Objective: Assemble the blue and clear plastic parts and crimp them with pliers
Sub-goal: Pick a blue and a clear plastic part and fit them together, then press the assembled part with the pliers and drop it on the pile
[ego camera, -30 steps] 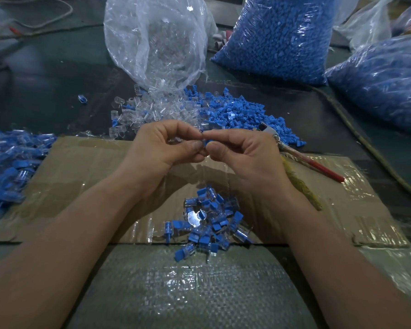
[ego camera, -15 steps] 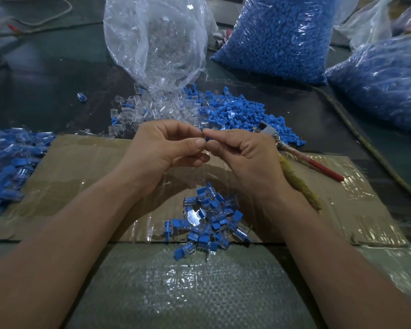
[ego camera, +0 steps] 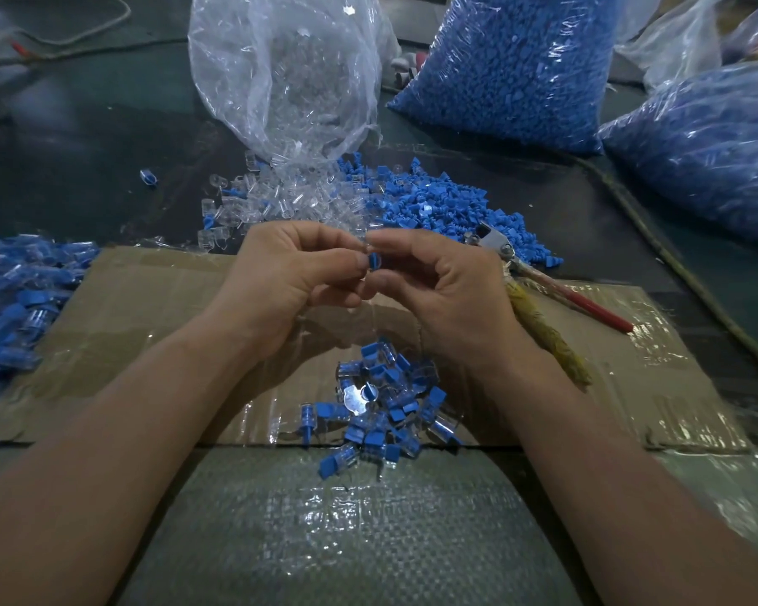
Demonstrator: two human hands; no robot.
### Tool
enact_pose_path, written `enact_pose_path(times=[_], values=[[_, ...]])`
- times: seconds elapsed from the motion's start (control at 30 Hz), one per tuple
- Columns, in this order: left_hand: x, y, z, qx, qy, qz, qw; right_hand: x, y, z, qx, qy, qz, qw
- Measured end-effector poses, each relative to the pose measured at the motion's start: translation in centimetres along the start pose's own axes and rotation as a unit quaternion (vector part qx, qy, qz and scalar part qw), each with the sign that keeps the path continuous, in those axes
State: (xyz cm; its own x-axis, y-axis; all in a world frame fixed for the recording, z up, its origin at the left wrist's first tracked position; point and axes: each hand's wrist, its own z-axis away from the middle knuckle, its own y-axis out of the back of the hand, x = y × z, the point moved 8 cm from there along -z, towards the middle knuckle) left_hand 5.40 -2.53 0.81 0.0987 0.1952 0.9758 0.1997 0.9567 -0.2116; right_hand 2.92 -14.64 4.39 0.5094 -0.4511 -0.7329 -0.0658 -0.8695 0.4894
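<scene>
Far from done, judging by the stock: at upper right a bulging clear bag packed with small blue plastic parts (ego camera: 513, 67), at the right edge a second such bag (ego camera: 696, 159), and at upper centre a crumpled clear bag of clear plastic shells (ego camera: 289, 72), spilling onto the dark table. Across the middle, a flat brown taped cardboard sheet (ego camera: 149, 308) as work surface. At the left edge, a heap of joined blue-and-clear pieces (ego camera: 14, 290), seemingly finished. Just above the cardboard, loose blue parts (ego camera: 434, 203) beside loose clear shells (ego camera: 272, 199). In the lower centre, on the cardboard's near edge, a small pile of joined pieces (ego camera: 381, 404), probably awaiting crimping. Right of centre, untouched, red-handled metal pliers (ego camera: 561, 290). At centre, above the cardboard, left hand (ego camera: 281, 282) and right hand (ego camera: 447, 295), meeting at curled fingertips, both pinching one small blue plastic part (ego camera: 373, 261); any clear shell there too hard to make out. Apparently at the fitting step, with crimping not yet begun on this piece.
</scene>
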Motion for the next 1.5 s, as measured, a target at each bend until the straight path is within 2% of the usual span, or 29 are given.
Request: enact_pose_path(times=[0.37,0.83,0.9,1.0,1.07,1.2,1.37,1.5], values=[[-0.2,-0.5,-0.1,-0.035,0.014,0.035,0.999,-0.5,0.8,0.1,0.05,0.043,0.029,0.997],[-0.2,-0.3,0.0,-0.024,-0.001,-0.019,1.0,-1.0,0.5,0.1,0.014,0.029,0.045,0.998],[-0.4,-0.2,0.0,-0.017,0.002,-0.013,1.0,-0.8,0.4,0.1,0.004,0.007,0.063,0.998],[-0.5,0.0,-0.1,-0.005,0.011,0.002,1.0,0.7,1.7,0.0,0.019,-0.083,0.106,0.991],[-0.4,0.1,-0.1,-0.001,0.009,0.004,1.0,1.8,3.6,-0.1,0.044,-0.126,0.159,0.978],[-0.1,0.0,-0.2,-0.001,-0.004,-0.004,1.0,4.7,7.3,-0.1,0.022,-0.217,0.305,0.927],[0.1,0.0,-0.3,-0.001,-0.01,-0.001,1.0,8.0,9.7,1.7,-0.047,-0.353,0.351,0.866],[0.1,0.0,-0.2,-0.003,-0.014,0.002,1.0,9.0,9.6,2.4,-0.112,-0.399,0.382,0.826]])
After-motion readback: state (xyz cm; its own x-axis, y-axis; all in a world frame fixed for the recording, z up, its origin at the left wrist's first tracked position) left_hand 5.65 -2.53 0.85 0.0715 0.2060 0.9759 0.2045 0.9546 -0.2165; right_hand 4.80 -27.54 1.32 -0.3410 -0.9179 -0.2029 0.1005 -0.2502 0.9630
